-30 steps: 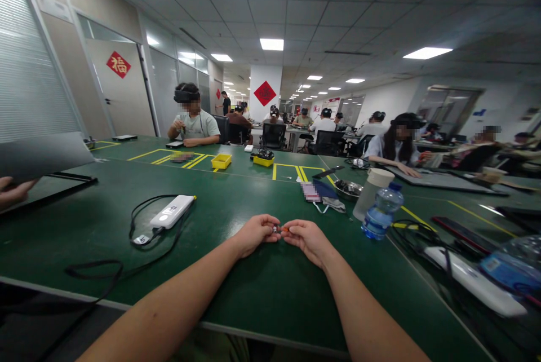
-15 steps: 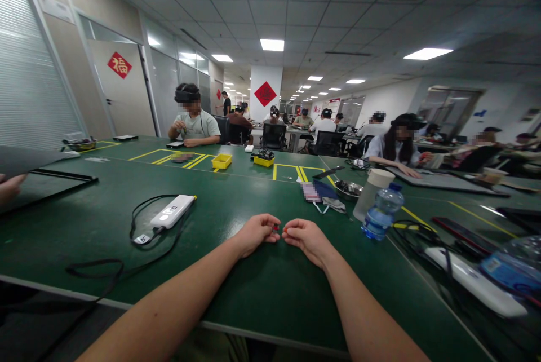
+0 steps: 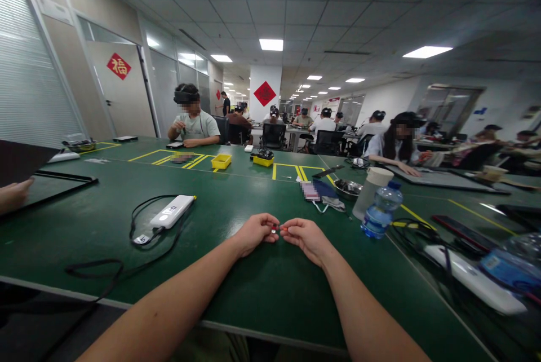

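Note:
My left hand (image 3: 254, 232) and my right hand (image 3: 305, 237) rest on the green table (image 3: 262, 288), fingertips meeting in the middle. Each hand pinches a tiny part: a small silvery piece (image 3: 274, 230) at the left fingertips, a small orange-red piece (image 3: 284, 229) at the right. The two pieces touch or nearly touch; I cannot tell which. Both hands have their fingers curled closed.
A white power bank (image 3: 172, 211) with a black cable (image 3: 105, 263) lies left. A water bottle (image 3: 381, 210), a white cup (image 3: 371, 191) and a metal bowl (image 3: 347, 188) stand right. Yellow trays (image 3: 221, 160) sit farther back. Other people work at neighbouring tables; a person's hand (image 3: 14, 194) at far left.
The two pinched pieces came slightly apart half a second ago and are together again now. The person at far left lowered a dark flat panel.

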`<state>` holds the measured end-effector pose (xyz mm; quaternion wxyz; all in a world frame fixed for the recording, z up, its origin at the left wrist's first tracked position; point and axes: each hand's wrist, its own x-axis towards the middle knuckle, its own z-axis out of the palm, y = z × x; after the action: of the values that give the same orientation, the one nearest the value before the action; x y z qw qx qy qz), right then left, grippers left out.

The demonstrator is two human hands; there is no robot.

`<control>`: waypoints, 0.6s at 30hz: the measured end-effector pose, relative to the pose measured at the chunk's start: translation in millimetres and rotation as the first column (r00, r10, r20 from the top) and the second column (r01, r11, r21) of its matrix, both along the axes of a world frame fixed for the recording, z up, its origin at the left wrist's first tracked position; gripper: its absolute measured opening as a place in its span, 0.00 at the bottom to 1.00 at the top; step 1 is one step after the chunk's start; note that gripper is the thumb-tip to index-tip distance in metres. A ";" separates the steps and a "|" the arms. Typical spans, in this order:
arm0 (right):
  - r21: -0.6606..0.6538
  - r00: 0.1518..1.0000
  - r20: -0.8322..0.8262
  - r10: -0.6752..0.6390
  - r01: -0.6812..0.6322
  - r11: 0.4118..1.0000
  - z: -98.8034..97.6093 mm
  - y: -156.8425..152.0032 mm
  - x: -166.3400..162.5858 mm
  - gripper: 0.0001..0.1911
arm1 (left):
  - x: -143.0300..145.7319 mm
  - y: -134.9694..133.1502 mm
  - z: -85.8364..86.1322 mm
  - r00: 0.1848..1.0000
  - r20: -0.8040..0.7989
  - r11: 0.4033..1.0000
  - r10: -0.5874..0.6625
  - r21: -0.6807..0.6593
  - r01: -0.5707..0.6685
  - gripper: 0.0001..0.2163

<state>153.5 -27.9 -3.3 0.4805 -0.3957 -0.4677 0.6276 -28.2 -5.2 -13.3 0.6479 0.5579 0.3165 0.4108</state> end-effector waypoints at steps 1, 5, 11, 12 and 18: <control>0.003 1.000 0.003 0.001 -0.001 1.000 -0.5 0.2 0.0 0.06 | -0.4 0.0 0.0 1.000 0.007 1.000 -0.004 -0.005 0.004 0.14; 0.006 1.000 0.010 0.004 -0.004 1.000 -2.2 1.0 0.2 0.07 | -1.7 -0.9 2.3 0.999 0.051 0.999 -0.018 -0.033 0.019 0.13; 0.013 1.000 0.016 -0.006 0.006 1.000 -2.3 1.1 1.1 0.08 | -2.6 -3.5 4.9 0.998 0.051 0.999 -0.025 0.022 0.024 0.12; 0.015 1.000 0.021 -0.007 0.007 1.000 -2.3 1.2 1.3 0.08 | -2.7 -3.5 4.4 0.999 0.042 0.999 -0.020 0.039 0.019 0.13; 0.019 1.000 0.015 -0.007 0.007 1.000 -3.9 2.1 1.4 0.09 | -1.8 -0.4 -0.3 0.997 0.066 0.999 -0.036 0.001 0.036 0.15</control>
<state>154.9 -25.8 -7.2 0.4828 -0.3974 -0.4759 0.6185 -30.0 -5.6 -13.6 0.6654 0.5497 0.2846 0.4172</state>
